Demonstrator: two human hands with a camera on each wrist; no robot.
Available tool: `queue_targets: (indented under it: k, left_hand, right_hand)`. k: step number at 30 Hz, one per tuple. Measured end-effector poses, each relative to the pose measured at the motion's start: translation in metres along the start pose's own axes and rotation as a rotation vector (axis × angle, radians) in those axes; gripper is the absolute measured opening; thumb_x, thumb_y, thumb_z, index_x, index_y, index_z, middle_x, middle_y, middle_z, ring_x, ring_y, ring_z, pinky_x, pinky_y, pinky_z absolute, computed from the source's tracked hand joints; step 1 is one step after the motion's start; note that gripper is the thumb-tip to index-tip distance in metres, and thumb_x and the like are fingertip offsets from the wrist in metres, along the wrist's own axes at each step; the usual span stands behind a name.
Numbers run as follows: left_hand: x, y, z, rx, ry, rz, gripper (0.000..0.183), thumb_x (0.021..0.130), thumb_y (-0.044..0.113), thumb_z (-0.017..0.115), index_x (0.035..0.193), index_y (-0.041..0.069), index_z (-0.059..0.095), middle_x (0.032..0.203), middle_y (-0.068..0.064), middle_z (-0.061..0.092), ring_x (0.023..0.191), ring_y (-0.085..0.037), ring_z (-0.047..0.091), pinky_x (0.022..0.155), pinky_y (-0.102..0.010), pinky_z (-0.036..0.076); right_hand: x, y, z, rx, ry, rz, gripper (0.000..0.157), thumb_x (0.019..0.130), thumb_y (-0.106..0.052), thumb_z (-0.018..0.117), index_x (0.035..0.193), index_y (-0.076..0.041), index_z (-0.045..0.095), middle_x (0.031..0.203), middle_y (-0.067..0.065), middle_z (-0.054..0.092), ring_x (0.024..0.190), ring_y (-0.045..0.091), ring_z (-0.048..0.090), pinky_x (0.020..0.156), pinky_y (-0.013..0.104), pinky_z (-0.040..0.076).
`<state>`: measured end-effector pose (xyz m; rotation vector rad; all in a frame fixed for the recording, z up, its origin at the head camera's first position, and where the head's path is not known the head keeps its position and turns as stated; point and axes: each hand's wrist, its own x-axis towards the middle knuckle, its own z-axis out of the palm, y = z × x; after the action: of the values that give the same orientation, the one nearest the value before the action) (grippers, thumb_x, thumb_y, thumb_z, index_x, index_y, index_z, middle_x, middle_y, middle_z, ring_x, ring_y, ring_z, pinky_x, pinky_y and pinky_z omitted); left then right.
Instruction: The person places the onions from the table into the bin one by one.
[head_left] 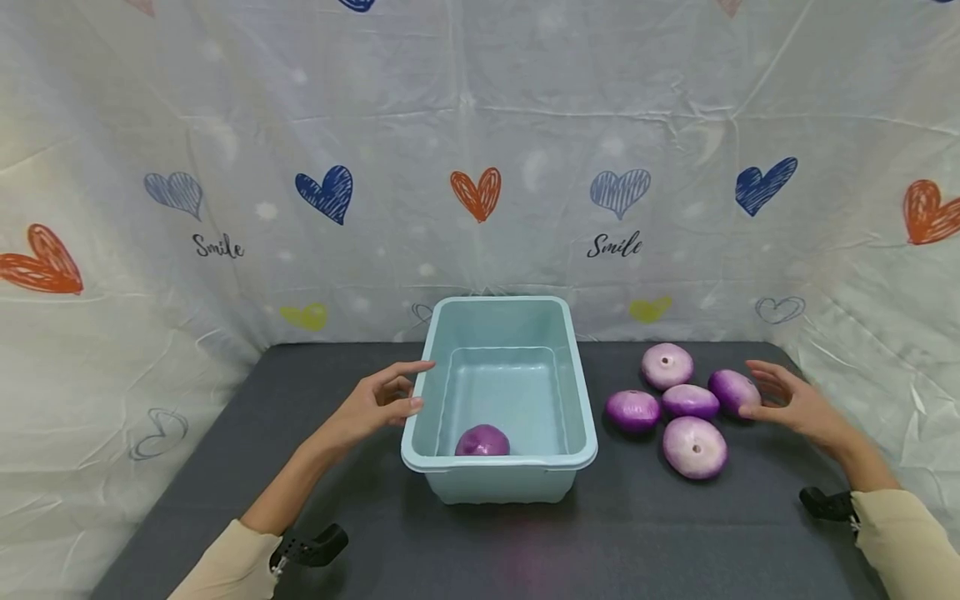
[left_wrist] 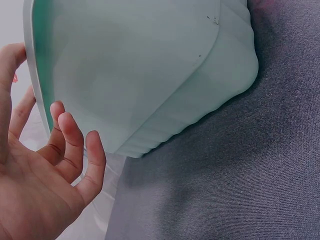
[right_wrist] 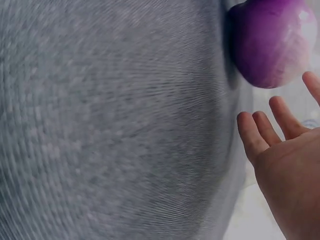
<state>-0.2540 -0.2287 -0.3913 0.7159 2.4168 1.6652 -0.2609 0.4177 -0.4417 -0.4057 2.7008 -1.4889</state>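
reaching with my right hand (head_left: 798, 404), spread wide and holding nothing, fingers on the far side and thumb on the near side of a peeled red onion (head_left: 733, 392). the onion sits on the dark-clothed bench (head_left: 510, 546), just left of that palm, rightmost of five. its long axis slants from far left to near right. my judgement: all turns on this onion lying in the mouth of the right hand, by far the nearer one, with the pale blue plastic tub (head_left: 502, 483) off to the left beyond the other four onions.

my left hand (head_left: 380, 398) is at the tub's left rim, thumb and forefinger tips on the edge, the other fingers loosely bent below it. no firm hold that i can make out.

hard to read: whether the right thumb touches the onion. head view overlaps them; the right wrist view shows a gap at the fingers, but the onion is cut off above and the hand at the side. one further onion lies inside the tub, its underside hidden by the front rim. left wrist view: outer wall only, no contents.
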Motion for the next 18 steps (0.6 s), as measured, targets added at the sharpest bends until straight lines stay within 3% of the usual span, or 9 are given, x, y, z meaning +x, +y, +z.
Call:
queue_targets:
  k: [6, 10, 14, 18]
  left_hand:
    - [0.0001, -0.0006, -0.0004, -0.007, 0.0, 0.0, 0.054, 0.099, 0.017, 0.069, 0.15, 0.016, 0.052, 0.104, -0.02, 0.057, 0.09, -0.028, 0.061, 0.081, -0.046, 0.054]
    - [-0.0001, -0.0007, -0.001, -0.005, 0.001, 0.002, 0.054, 0.099, 0.016, 0.069, 0.15, 0.016, 0.052, 0.104, -0.019, 0.058, 0.091, -0.028, 0.061, 0.081, -0.046, 0.053]
    - [-0.0001, 0.0001, -0.0009, -0.001, -0.004, -0.004, 0.053, 0.1, 0.018, 0.068, 0.151, 0.019, 0.052, 0.105, -0.019, 0.058, 0.09, -0.029, 0.06, 0.082, -0.051, 0.052]
    - [0.0003, 0.0, -0.0006, -0.001, -0.003, -0.003, 0.054, 0.1, 0.019, 0.068, 0.151, 0.019, 0.052, 0.104, -0.018, 0.058, 0.089, -0.029, 0.061, 0.081, -0.054, 0.051]
  right_hand:
    - [0.0044, 0.0041, 0.0032, -0.024, 0.017, 0.012, 0.076, 0.096, -0.013, 0.073, 0.155, 0.003, 0.028, 0.152, 0.033, 0.032, 0.135, 0.052, 0.034, 0.084, 0.012, 0.039]
    - [0.0087, 0.0034, 0.0057, -0.053, 0.035, -0.012, 0.069, 0.094, -0.014, 0.075, 0.15, 0.004, 0.038, 0.146, 0.03, 0.042, 0.127, 0.027, 0.051, 0.084, 0.015, 0.043]
    - [0.01, 0.0035, 0.0074, -0.038, 0.046, -0.045, 0.062, 0.093, -0.01, 0.077, 0.144, 0.007, 0.046, 0.137, 0.017, 0.053, 0.109, 0.0, 0.056, 0.082, 0.019, 0.048]
    - [0.0101, 0.0059, 0.0089, -0.024, 0.059, -0.053, 0.059, 0.093, -0.009, 0.077, 0.143, 0.007, 0.048, 0.13, 0.0, 0.055, 0.105, -0.003, 0.057, 0.081, 0.02, 0.049]
